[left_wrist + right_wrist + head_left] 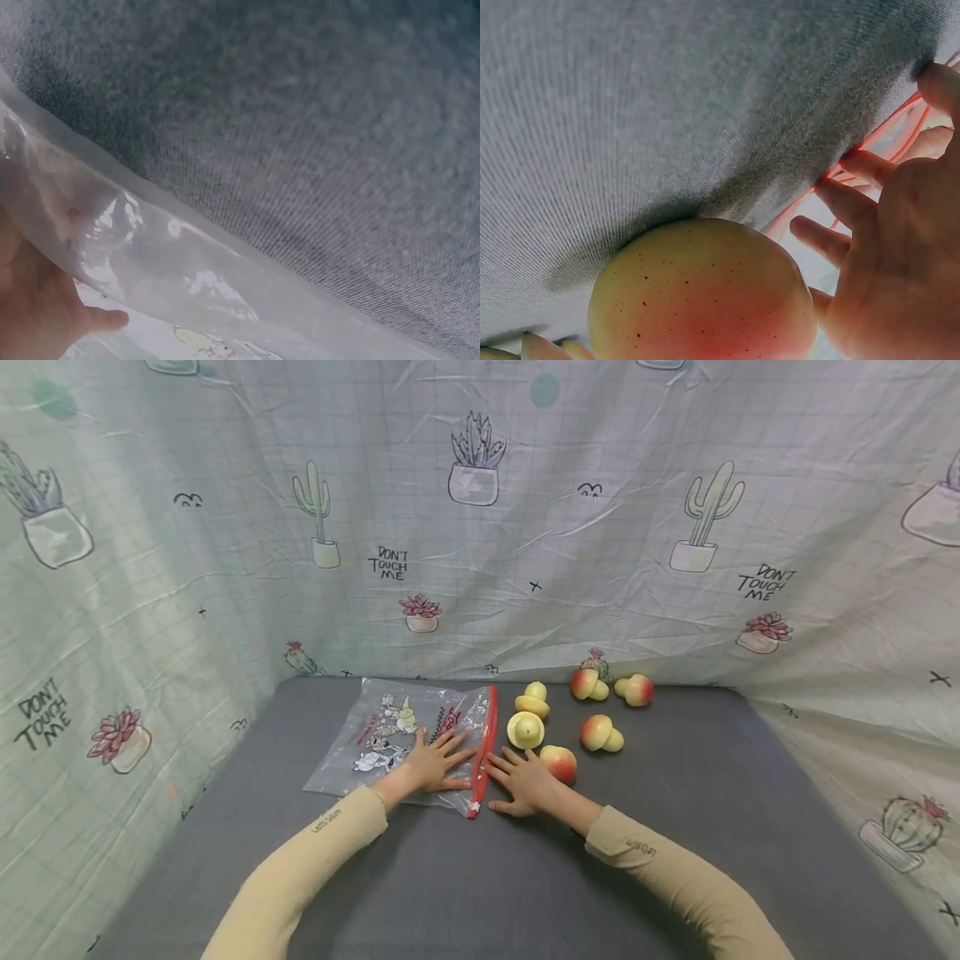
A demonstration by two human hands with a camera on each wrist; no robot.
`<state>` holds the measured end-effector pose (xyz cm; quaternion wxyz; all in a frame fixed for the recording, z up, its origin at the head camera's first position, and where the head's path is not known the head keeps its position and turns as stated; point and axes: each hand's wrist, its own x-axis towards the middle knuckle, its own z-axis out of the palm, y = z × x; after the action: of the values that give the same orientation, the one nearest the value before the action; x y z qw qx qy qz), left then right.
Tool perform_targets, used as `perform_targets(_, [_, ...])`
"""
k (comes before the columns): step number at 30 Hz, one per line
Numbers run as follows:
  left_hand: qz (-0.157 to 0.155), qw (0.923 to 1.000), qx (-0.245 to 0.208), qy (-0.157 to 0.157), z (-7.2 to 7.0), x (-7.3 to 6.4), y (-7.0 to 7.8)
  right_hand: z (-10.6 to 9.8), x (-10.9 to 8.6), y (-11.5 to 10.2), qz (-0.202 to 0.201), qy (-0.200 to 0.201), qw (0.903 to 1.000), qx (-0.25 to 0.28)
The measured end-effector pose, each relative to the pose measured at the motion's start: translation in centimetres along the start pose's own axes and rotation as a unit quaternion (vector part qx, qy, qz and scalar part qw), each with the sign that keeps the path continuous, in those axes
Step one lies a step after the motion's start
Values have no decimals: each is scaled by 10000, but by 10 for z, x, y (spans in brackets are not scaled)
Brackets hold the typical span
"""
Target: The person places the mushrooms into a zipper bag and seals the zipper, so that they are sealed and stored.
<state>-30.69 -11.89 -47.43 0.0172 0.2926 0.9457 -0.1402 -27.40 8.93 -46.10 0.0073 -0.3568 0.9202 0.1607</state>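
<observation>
A clear zip bag (348, 760) with cartoon prints lies flat on the grey table, its red zipper edge (491, 718) facing right. My left hand (432, 766) rests on the bag with its fingers spread toward the zipper; the left wrist view shows the bag's glossy plastic (172, 255) beside that hand. Just right of the zipper, my right hand (525, 783) is spread low over the table, fingertips at the red edge. Close beside it sits a rounded yellow-and-red piece (705, 300), speckled with dark dots. Neither hand grips anything.
Behind the right hand are two yellow mushroom-shaped pieces (526, 730). Farther right and back lie red-and-yellow mushroom-shaped pieces (597, 733). A cactus-printed curtain (555, 577) hangs along the back and sides of the table (465, 893).
</observation>
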Motion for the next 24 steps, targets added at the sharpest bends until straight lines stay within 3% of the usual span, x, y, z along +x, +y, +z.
perform_targets(13, [-145, 9998, -107, -24, 2, -4, -2, 14, 1, 0, 26, 213, 9997, 89])
perform_targets(24, [-130, 9997, -147, -129, 1, -9, -8, 8, -1, -2, 74, 110, 9998, 130])
